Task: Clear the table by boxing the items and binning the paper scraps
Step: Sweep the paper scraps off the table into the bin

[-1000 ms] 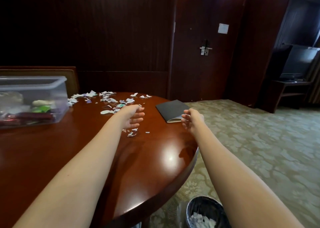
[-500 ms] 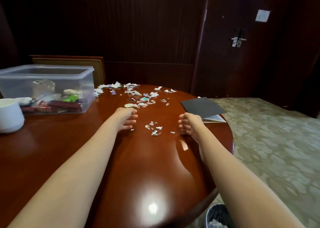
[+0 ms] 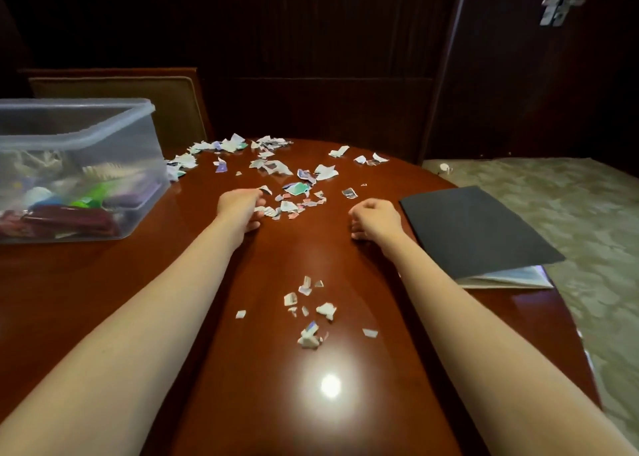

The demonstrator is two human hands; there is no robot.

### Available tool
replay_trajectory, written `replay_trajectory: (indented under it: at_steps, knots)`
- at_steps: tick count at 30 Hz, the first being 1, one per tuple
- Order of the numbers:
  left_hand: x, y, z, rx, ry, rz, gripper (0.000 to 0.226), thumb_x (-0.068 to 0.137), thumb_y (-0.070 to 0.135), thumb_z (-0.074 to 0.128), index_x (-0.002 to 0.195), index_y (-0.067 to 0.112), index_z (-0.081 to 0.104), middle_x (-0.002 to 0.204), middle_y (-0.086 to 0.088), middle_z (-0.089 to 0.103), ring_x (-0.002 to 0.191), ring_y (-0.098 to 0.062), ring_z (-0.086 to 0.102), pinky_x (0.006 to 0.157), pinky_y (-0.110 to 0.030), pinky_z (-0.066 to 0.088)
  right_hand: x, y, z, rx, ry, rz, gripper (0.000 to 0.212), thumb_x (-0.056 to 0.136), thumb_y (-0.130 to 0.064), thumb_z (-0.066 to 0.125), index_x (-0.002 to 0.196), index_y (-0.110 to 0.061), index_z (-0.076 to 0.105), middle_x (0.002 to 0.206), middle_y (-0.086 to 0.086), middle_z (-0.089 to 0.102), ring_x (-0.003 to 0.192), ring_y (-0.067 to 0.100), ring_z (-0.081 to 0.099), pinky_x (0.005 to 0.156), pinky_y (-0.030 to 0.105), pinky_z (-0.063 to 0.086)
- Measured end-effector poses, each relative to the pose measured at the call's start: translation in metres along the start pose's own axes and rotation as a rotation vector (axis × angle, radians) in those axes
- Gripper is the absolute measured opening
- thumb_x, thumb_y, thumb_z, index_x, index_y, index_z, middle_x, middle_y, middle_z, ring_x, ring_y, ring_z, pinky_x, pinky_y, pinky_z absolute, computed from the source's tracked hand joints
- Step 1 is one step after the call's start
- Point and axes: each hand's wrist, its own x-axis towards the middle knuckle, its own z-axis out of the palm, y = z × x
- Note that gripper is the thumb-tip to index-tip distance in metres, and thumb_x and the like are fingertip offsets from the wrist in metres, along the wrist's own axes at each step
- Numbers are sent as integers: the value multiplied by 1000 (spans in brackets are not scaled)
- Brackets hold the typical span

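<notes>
Overhanging black folder [image 3: 477,230] at table [image 3: 276,386] edge

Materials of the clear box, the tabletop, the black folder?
Clear box: translucent plastic, seemingly; contents show through its walls. Tabletop: reddish wood or veneer, glossy lacquer; it mirrors a lamp glare. Black folder: matte card or plastic, unclear; no shine.

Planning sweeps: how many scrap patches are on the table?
2: a wide far patch beside the box; a small near patch, closer in. The box may hide some.
</notes>
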Motion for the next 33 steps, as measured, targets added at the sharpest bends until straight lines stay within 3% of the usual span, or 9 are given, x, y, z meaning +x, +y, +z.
replay_trajectory:
  at_steps: [3, 6, 10, 12, 14, 16, 18, 23, 33]
  knots:
    - [22, 20, 15, -9, -20, -30, 20, 94, 13, 49, 111, 16, 60, 80, 4, 57, 71, -9, 54, 63, -21, 48, 36, -3, 1, -65, 13, 4, 19, 92, -13, 45, 83, -12, 61, 65, 1, 58, 53, 14, 57, 71, 36, 56]
    - [43, 39, 21, 47, -31, -18, 20, 95, 15, 49, 112, 16, 60, 83, 4, 57, 79, -10, 56, 69, -23, 48, 61, -10, 7, -118, 42, 8, 24, 92, -11, 42, 77, -12, 60, 64, 1, 59, 52, 12, 58, 68, 31, 55]
    - [72, 61, 14, 92, -34, -52, 22, 97, 18, 47, 115, 17, 59, 81, 5, 55, 72, -8, 52, 65, -20, 46, 83, -28, 27, -48, 7, 72, 26, 92, -10, 44, 73, -15, 60, 70, 6, 61, 56, 17, 58, 59, 29, 54]
    - [85, 74, 5, 110, -14, -105, 22, 97, 20, 48, 116, 18, 59, 84, 4, 55, 73, -9, 52, 64, -19, 46, 91, -37, 38, -163, 63, 20, 19, 90, -15, 43, 85, -16, 62, 89, 7, 65, 77, 23, 62, 67, 33, 54]
    - [100, 84, -5, 136, 19, -142, 24, 97, 21, 50, 118, 18, 58, 94, 1, 56, 83, -12, 54, 65, -19, 47, 99, -47, 46, -481, 104, -93, 23, 90, -22, 44, 107, -20, 60, 118, 8, 57, 106, 27, 55, 89, 39, 47]
    - [115, 91, -17, 165, 37, -151, 26, 96, 20, 50, 122, 18, 56, 104, -2, 55, 93, -15, 53, 69, -22, 47, 104, -54, 55, -659, -12, -140, 40, 92, -34, 45, 132, -26, 46, 144, 5, 35, 132, 26, 32, 107, 46, 28]
    - [129, 93, -28, 207, 38, -149, 30, 97, 18, 47, 127, 17, 52, 117, -5, 54, 100, -18, 50, 77, -25, 45, 107, -61, 66, -650, -159, -75, 54, 92, -46, 45, 142, -32, 30, 156, 4, 15, 143, 28, 10, 114, 53, 13]
    - [153, 90, -39, 267, 26, -132, 34, 97, 15, 45, 130, 18, 47, 135, -6, 46, 124, -24, 43, 84, -27, 38, 110, -77, 100, -859, -360, -194, 59, 93, -50, 40, 146, -36, 19, 159, 2, 0, 146, 28, -5, 114, 59, 2]
    - [203, 87, -40, 347, 162, -130, 39, 98, 20, 42, 137, 21, 39, 146, -5, 36, 131, -25, 38, 96, -30, 40, 163, -106, 158, -843, -481, -348, 50, 97, -44, 34, 145, -35, 23, 159, 0, 6, 146, 27, 0, 115, 53, 3]
